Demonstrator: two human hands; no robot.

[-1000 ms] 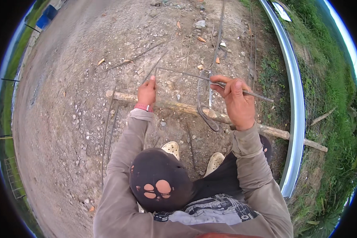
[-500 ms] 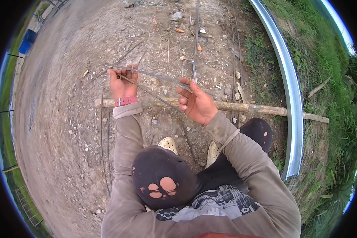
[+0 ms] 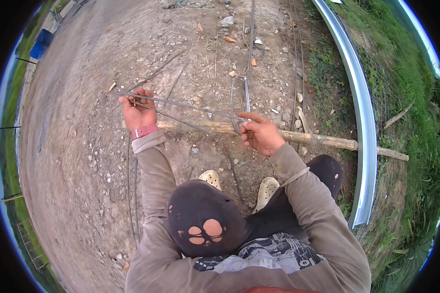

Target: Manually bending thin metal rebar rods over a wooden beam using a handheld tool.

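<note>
Left hand (image 3: 139,113) has its fingers wrapped tight around the far-left end of two thin steel rods (image 3: 181,108), which run rightward above the dirt ground (image 3: 78,161). Right hand (image 3: 261,134) has its fingers pinched on the rods' other end, where a bent rod loop (image 3: 240,100) hooks on. A wooden pole (image 3: 322,140) lies on the ground under both hands. Pale clogs (image 3: 239,184) just behind it. Curved metal sheet edge (image 3: 364,122) at the ground's right edge, grass (image 3: 406,78) beyond.
</note>
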